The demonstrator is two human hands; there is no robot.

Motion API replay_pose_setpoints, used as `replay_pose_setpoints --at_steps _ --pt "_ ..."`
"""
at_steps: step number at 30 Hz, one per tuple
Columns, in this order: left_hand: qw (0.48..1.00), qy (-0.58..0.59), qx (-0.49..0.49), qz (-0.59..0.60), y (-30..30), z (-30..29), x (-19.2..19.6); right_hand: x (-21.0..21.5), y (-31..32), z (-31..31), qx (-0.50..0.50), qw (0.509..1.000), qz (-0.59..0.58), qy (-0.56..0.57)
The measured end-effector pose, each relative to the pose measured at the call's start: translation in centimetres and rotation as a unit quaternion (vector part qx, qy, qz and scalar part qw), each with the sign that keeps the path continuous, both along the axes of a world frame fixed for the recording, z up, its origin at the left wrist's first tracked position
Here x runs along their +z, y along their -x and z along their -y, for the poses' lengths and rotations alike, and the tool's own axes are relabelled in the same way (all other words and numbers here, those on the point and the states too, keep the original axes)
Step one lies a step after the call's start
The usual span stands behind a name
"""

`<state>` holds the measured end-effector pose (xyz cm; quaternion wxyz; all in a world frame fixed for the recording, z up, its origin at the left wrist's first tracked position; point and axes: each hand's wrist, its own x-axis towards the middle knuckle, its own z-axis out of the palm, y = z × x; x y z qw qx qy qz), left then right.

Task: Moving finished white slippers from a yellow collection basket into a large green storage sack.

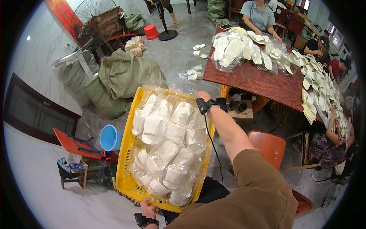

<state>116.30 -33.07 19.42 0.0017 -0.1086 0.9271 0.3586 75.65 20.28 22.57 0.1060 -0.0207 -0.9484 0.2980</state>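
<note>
A yellow plastic basket (124,168) is held in front of me, filled with white slippers (163,156) packed in clear plastic bags. My left hand (148,208) is closed round the basket's near rim, toward its left side. At the far right corner, my right hand (203,96) grips the rim, its fingertips partly hidden. Both wrists carry a small black device, and a dark cable hangs from the right one. Loose clear plastic sticks up over the basket's far edge.
A reddish wooden table (251,86) at the right bears many white slippers, with people seated round it. Orange chairs (267,149) stand nearby. Large green sacks (122,76), a blue bucket (110,137) and a small wooden stool (82,173) are at the left. Slippers (195,75) lie on the floor ahead.
</note>
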Motion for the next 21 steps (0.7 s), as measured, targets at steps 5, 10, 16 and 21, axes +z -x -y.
replay_pose_setpoints --at_steps 5,10,16,21 --pt "0.963 -0.263 0.047 0.041 7.4 -0.7 1.1 1.8 3.0 -2.2 -0.061 0.995 -0.071 0.028" --pt "0.949 -0.312 -0.023 0.043 13.8 1.8 -1.7 0.8 7.8 -2.0 -0.074 0.995 0.012 -0.073" --pt "0.819 -0.54 0.154 0.117 26.8 7.3 -5.1 -1.3 16.2 0.5 -0.103 0.984 0.023 -0.141" --pt "0.832 -0.505 0.179 0.144 34.6 7.8 -2.2 -1.5 20.3 0.4 -0.122 0.968 0.02 -0.218"
